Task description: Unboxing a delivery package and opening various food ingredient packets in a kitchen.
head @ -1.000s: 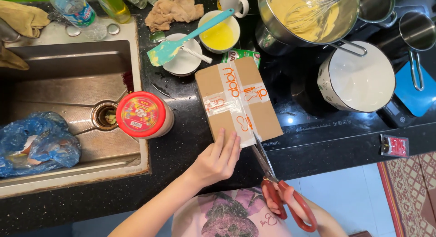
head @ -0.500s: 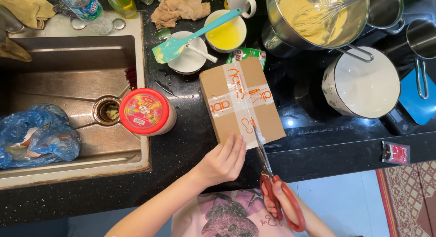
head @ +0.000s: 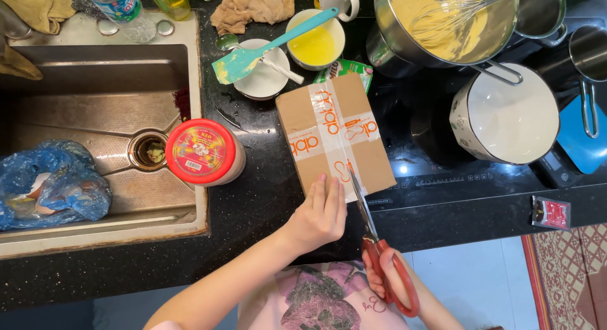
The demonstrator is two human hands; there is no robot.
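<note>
Box [head: 334, 139] lies flat on the black counter [head: 253, 210], center frame, taped w/ clear strip w/ orange print. Long axis runs approx 11-to-5 o'clock, near short edge facing the person. Tape seam runs along that axis.

L hand [head: 319, 211] flat, fingers together, pressing box's near edge at its 6–7 o'clock; not gripping, just steadying. R hand [head: 387, 280] closed thru red handles of scissors [head: 373, 241], at box's 5 o'clock, lower down. Blades closed or nearly so, tip on the tape seam at near edge, pointing toward 11–12, roughly in line w/ the seam. L hand is nearer the box; blades lie just beside its fingers, at their 3 o'clock.

Around: red-lid jar [head: 203, 151] at 9 o'clock, just beside the sink [head: 95, 115]. Bowl w/ teal spatula [head: 265, 48] at 11. White pot [head: 509, 115] at 3 on cooktop. Batter bowl w/ whisk [head: 442, 20] at 1.
</note>
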